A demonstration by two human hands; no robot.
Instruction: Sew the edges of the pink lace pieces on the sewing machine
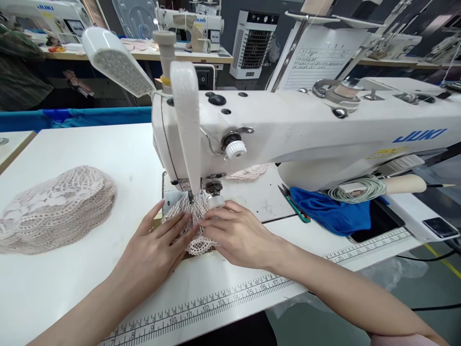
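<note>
A piece of pale pink lace (199,246) lies under the presser foot (191,196) of a white sewing machine (295,125). My left hand (154,245) rests flat on the lace's left side, fingers stretched out and apart. From the right, my right hand (242,234) has its fingers bent and pressed together on the lace near the needle. Its fingertips partly hide the fabric they hold. Farther left on the table sits a thick stack of similar lace pieces (61,206). More lace (248,173) shows behind the machine head.
Right of my hands lie teal-handled snips (295,205), a blue cloth (331,211), a dark phone (378,222) and a coil of pale green cord (356,190). A printed ruler (201,307) runs along the table's front edge. Behind stand other sewing machines and an air cooler (254,44).
</note>
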